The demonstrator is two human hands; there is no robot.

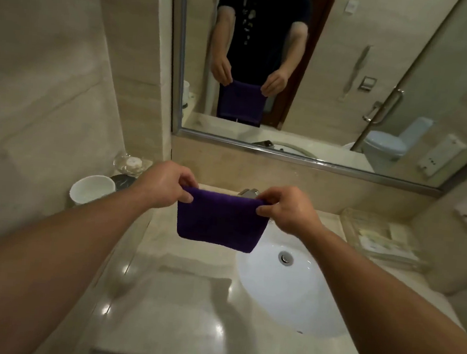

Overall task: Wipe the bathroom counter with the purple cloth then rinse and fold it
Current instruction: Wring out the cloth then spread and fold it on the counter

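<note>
The purple cloth (220,221) is a soft, napped rectangle, doubled over so its top edge is a smooth fold. It hangs in the air above the far left rim of the sink (287,294). The left hand (166,185) pinches the upper corner farther from the sink between thumb and curled fingers. The right hand (288,210) pinches the other upper corner, over the sink's back edge.

The sink is a glossy white oval bowl with a round metal drain (286,257), set under a polished beige stone bench (181,313) that shines with lamp glints. A metal faucet (249,193) shows behind the sink. A white cup (91,190) and a clear glass dish (132,163) stand far left of the sink. A metal-framed mirror (334,72) hangs on the wall behind the sink.
</note>
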